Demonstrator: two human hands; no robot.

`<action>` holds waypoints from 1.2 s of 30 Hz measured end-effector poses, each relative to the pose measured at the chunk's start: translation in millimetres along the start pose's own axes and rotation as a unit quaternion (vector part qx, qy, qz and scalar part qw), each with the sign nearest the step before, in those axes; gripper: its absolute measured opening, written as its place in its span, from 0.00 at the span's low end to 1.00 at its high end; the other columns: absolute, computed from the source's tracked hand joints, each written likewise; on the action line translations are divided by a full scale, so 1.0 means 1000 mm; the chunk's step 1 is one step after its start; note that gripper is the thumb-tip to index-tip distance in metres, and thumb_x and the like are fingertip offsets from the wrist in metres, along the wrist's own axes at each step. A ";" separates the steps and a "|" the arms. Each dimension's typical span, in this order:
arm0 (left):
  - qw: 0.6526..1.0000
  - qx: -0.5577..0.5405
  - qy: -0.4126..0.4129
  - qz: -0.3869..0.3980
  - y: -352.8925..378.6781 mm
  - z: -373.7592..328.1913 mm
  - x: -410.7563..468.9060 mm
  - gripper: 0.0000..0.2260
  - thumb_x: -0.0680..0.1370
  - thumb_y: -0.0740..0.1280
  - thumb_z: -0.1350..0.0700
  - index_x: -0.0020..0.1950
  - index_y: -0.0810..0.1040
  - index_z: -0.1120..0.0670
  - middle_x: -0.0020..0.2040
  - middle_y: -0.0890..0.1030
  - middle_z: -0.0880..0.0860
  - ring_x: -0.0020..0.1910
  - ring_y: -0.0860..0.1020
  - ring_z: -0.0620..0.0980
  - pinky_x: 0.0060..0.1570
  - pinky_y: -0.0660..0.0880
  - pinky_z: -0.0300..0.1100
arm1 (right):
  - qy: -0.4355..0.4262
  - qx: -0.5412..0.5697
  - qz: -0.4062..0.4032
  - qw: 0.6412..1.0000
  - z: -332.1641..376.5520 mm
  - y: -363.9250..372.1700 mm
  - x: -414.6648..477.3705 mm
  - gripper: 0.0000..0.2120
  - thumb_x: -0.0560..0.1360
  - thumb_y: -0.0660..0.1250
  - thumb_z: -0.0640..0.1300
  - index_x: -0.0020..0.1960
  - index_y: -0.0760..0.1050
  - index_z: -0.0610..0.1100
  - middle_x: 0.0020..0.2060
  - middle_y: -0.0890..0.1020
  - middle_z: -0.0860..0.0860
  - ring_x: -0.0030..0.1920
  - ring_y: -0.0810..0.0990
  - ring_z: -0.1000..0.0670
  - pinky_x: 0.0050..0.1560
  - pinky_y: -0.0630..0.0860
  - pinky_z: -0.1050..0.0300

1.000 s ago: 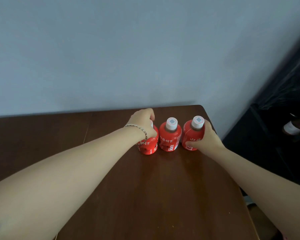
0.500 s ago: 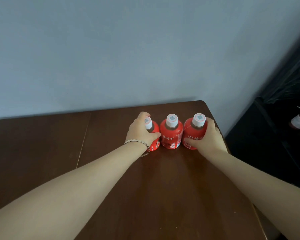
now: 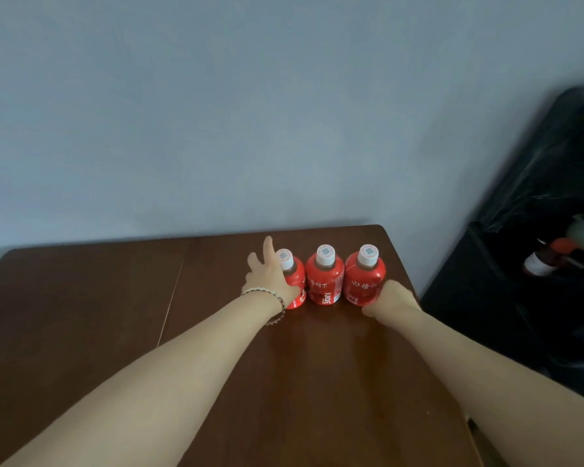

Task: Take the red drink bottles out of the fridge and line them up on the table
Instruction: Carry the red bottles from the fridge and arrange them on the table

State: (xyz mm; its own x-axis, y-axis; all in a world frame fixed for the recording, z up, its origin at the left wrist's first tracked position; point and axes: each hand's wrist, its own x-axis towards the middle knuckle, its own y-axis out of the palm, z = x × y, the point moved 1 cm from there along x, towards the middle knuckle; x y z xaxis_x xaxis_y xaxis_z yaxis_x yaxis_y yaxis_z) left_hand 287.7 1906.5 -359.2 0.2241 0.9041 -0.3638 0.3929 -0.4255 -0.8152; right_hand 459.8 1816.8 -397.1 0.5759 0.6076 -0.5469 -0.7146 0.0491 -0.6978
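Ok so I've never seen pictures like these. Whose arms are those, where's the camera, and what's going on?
There is no machine here. A person wears one wide-angle camera on their head, looking forward and down, so the two bare arms reaching in are their own.

On the brown table, near the far right corner, three red drink bottles with white caps stand upright in a close row. The left hand, with a bracelet at the wrist, lies with fingers spread against the left bottle. The right hand is curled at the foot of the right bottle; whether it grips it is unclear. The middle bottle is untouched.

The dark unit on the right holds another bottle.
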 end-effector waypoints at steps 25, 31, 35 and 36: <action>0.835 0.213 0.484 0.153 -0.048 -0.043 -0.371 0.09 0.76 0.60 0.55 0.52 0.78 0.55 0.51 0.80 0.53 0.51 0.78 0.54 0.53 0.76 0.45 | 0.026 -0.171 -0.142 0.975 -0.121 -0.047 -0.457 0.17 0.77 0.62 0.48 0.62 0.75 0.43 0.58 0.79 0.46 0.56 0.79 0.44 0.57 0.77 0.52; 0.716 0.248 0.629 0.173 0.004 -0.089 -0.529 0.09 0.75 0.61 0.55 0.50 0.78 0.55 0.52 0.80 0.53 0.51 0.78 0.54 0.52 0.75 0.45 | 0.178 -0.096 -0.226 0.953 -0.246 -0.048 -0.608 0.16 0.77 0.62 0.48 0.61 0.76 0.43 0.57 0.80 0.45 0.57 0.78 0.42 0.57 0.75 0.54; 0.621 0.252 0.719 0.184 0.046 -0.105 -0.665 0.09 0.75 0.62 0.53 0.50 0.78 0.55 0.53 0.81 0.54 0.52 0.78 0.55 0.53 0.76 0.45 | 0.269 -0.030 -0.287 0.919 -0.327 -0.038 -0.735 0.16 0.78 0.63 0.48 0.64 0.74 0.44 0.59 0.79 0.45 0.60 0.77 0.44 0.57 0.72 0.57; 0.597 0.248 0.740 0.187 0.056 -0.107 -0.700 0.09 0.75 0.62 0.53 0.50 0.78 0.55 0.53 0.81 0.55 0.53 0.78 0.55 0.53 0.75 0.45 | 0.299 -0.021 -0.299 0.906 -0.343 -0.036 -0.768 0.16 0.78 0.62 0.48 0.64 0.74 0.45 0.60 0.79 0.46 0.60 0.77 0.45 0.57 0.72 0.58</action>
State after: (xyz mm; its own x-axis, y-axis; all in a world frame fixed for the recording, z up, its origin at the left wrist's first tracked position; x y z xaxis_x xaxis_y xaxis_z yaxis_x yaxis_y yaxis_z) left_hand 248.2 1245.3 -101.6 0.9002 -0.4306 -0.0648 -0.1612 -0.1913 -0.9682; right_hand 179.1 1076.8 -110.7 0.9763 -0.0562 -0.2088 -0.1949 0.1896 -0.9623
